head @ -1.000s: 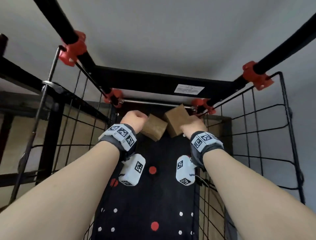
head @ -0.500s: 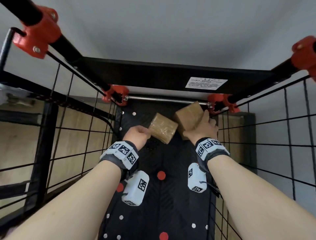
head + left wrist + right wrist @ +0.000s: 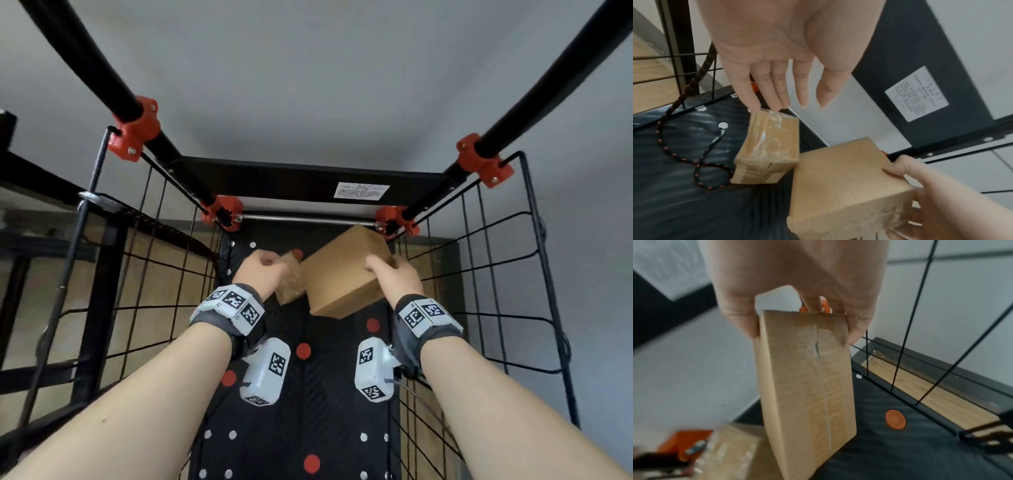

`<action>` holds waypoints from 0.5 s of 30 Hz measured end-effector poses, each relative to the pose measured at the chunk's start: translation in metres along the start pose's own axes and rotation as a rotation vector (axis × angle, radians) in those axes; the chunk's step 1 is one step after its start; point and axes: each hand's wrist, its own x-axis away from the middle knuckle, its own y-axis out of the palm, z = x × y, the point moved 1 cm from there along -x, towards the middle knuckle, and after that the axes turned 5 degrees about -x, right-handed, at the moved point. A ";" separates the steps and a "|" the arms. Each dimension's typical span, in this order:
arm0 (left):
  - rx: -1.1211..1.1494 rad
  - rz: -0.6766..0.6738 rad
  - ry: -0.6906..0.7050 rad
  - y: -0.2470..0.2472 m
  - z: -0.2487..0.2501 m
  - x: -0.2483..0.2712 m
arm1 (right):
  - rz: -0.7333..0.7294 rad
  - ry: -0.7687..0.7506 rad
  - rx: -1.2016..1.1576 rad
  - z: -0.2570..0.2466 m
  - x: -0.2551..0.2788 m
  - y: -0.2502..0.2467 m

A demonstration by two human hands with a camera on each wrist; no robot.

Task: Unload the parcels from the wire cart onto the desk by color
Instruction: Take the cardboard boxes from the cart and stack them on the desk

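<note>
Cardboard parcel (image 3: 346,274) is gripped by right hand (image 3: 394,277) above cart floor (image 3: 308,404). Left hand (image 3: 777,53), fingers straight, touches taped parcel (image 3: 768,146) resting on that floor.

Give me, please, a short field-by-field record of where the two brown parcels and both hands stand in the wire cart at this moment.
setting: inside the wire cart, above its black dotted floor
right hand: grips the plain brown parcel by its upper end, raised off the floor
left hand: fingers straight, fingertips at the top edge of the tape-wrapped brown parcel
tape-wrapped parcel: rests on the cart floor, not gripped
parcels: close together; contact cannot be told
other: a black-and-orange cord lies on the floor beside the wrapped parcel
desk: a wooden surface shows beyond the wire
</note>
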 end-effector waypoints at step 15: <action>0.365 -0.139 0.044 -0.132 0.071 0.146 | -0.274 -0.162 -0.445 -0.097 0.188 -0.044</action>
